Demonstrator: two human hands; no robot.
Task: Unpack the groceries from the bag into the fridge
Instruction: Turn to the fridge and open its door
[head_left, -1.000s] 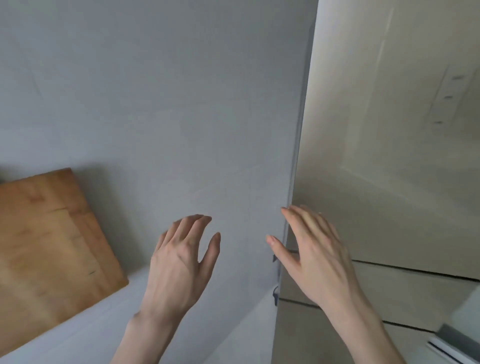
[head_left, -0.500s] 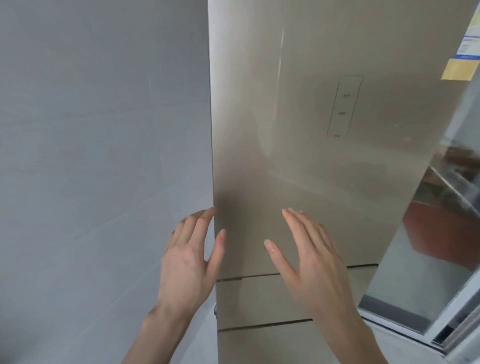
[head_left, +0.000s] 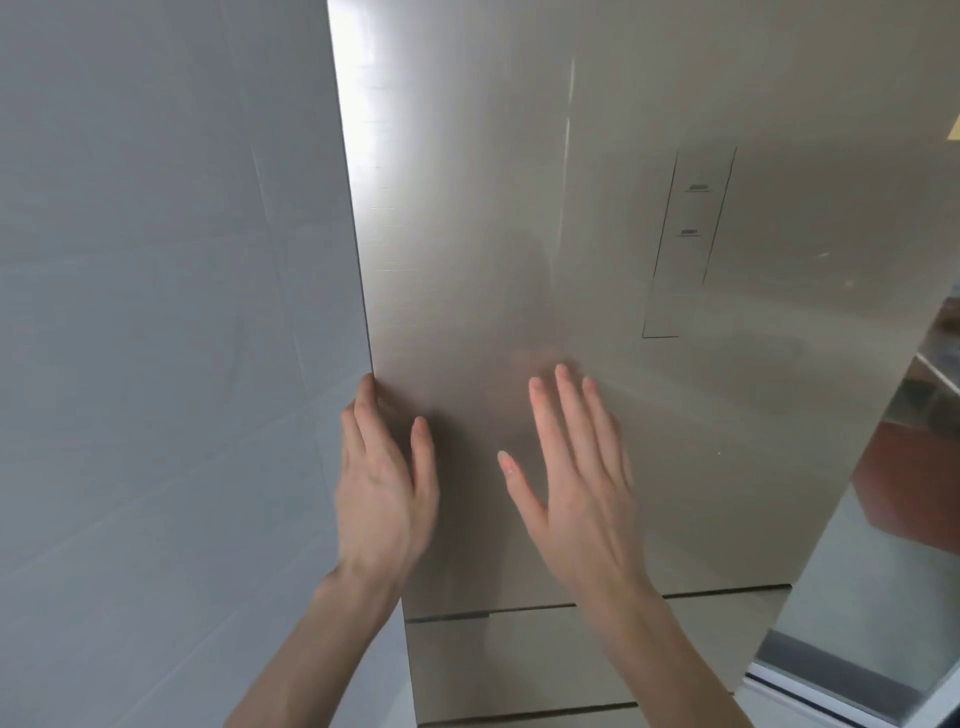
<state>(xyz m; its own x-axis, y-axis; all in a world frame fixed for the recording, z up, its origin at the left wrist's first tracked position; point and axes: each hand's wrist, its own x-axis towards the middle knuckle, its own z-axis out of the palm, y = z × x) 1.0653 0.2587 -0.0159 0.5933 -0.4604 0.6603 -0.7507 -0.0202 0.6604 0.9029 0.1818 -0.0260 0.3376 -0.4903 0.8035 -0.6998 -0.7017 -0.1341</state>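
In front of the closed fridge door, the left hand hooks its fingers round the door's left edge beside the grey wall; the right hand hovers flat, fingers straight.

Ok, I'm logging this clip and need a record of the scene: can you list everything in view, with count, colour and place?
fridge upper door: one, brushed beige-silver, shut, fills the middle and right.
control panel: one, same tone with thin dark outline, on the upper door, right of centre.
lower drawers: two fronts partly in view, beige-silver, below the upper door.
wall: one, pale grey, left of the fridge.
yellow sticker: one corner only, at the right edge.
glass door: one, reflective, lower right; what it reflects is unclear.
left hand: one, fingers at the door's left edge, thumb on its front.
right hand: one, fingers straight, in front of the door; contact cannot be told.
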